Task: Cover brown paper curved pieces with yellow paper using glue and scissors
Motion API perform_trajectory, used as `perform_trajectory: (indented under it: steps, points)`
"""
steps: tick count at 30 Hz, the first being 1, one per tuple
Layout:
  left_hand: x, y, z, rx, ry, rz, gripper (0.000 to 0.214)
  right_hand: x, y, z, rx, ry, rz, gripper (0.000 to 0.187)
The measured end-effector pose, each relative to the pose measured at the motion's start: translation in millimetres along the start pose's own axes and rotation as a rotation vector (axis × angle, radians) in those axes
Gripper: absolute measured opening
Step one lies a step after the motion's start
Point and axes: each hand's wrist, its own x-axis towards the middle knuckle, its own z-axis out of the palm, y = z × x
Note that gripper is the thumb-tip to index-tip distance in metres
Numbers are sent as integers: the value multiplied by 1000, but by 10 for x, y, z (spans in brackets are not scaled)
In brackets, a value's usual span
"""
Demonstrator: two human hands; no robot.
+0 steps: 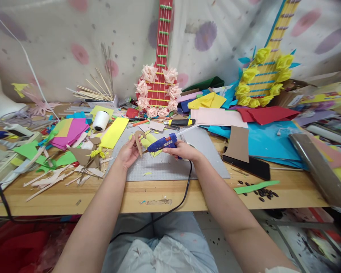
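Note:
My left hand (127,152) pinches a small curved piece of brown cardboard (138,141) over the cutting mat. In my right hand (184,150) is a blue hot glue gun (162,143), its nozzle pointing left at the cardboard's lower end. Whether the tip touches the cardboard I cannot tell. A white glue stick (189,128) shows behind the gun, and its black cord (187,185) runs down over the table edge. Beneath both hands lies the grey cutting mat (207,167) with yellow paper pieces on it.
Colored paper scraps (71,132) crowd the left side, beside a white roll (100,120). A utility knife (182,122) lies behind the gun. Two paper-flower guitars, one red (159,89) and one yellow (261,77), stand at the back. A black phone (255,168) and dark beads (262,199) lie right.

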Motion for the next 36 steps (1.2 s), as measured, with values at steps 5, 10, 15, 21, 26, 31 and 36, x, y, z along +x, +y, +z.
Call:
perform_trajectory:
  steps: [5,10,15,21,26,31,36]
  points:
    - [-17,10,24,-4,11,-4,21,-4,3,5,5,-9,10,39]
    - [-29,17,35,-10,16,-19,20,14,37,14,22,-11,24,42]
    - [-17,7,19,-2,8,-14,21,30,50,7,16,5,5,41]
    - [-7,3,3,7,-7,-3,22,15,22,-5,-30,31,1,39]
    - [-27,4,36,25,13,-5,20,27,46,-9,-31,39,-27,39]
    - [-32,-11,47,65,11,3,20,39,65,-9,-58,74,-31,40]
    - [-13,-28,15,97,-20,10,19,33,42,1,-77,107,-23,42]
